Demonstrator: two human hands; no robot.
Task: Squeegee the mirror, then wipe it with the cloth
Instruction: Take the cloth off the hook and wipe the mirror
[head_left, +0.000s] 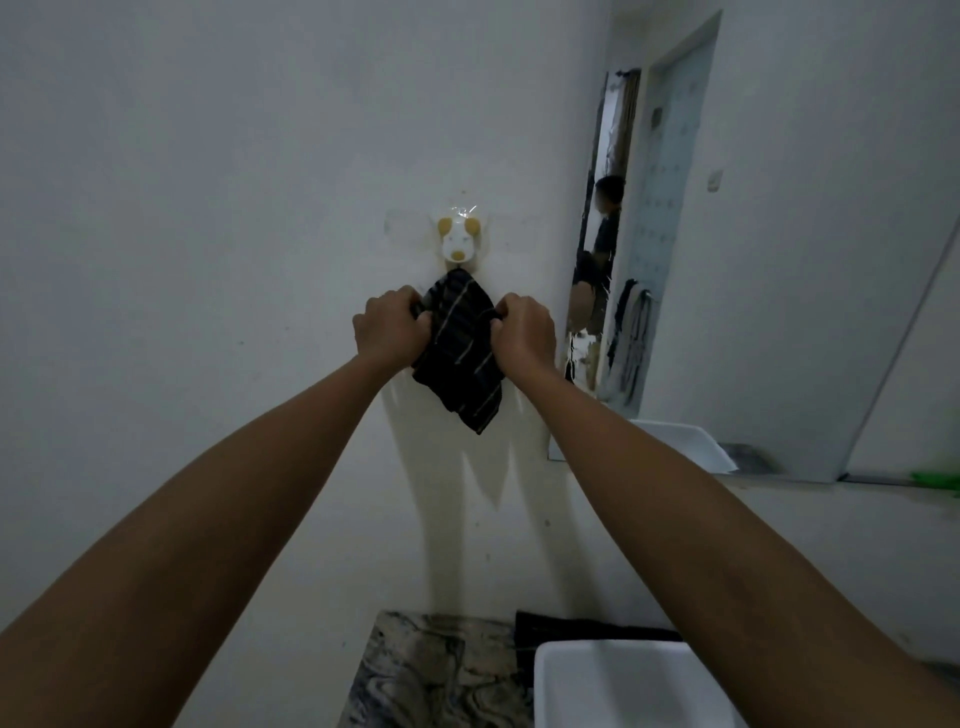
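A dark striped cloth (462, 348) hangs on the white wall from a dog-shaped hook (458, 240). My left hand (390, 326) grips the cloth's left edge and my right hand (523, 327) grips its right edge, both just below the hook. The mirror (779, 249) covers the wall to the right, seen at a steep angle; its left part reflects a person and a hanging cloth. No squeegee can be made out.
A white basin (613, 680) sits at the bottom right on a marbled counter (436, 670), with a dark cloth (571, 626) behind it. A green object (935, 480) lies on the ledge under the mirror at the far right.
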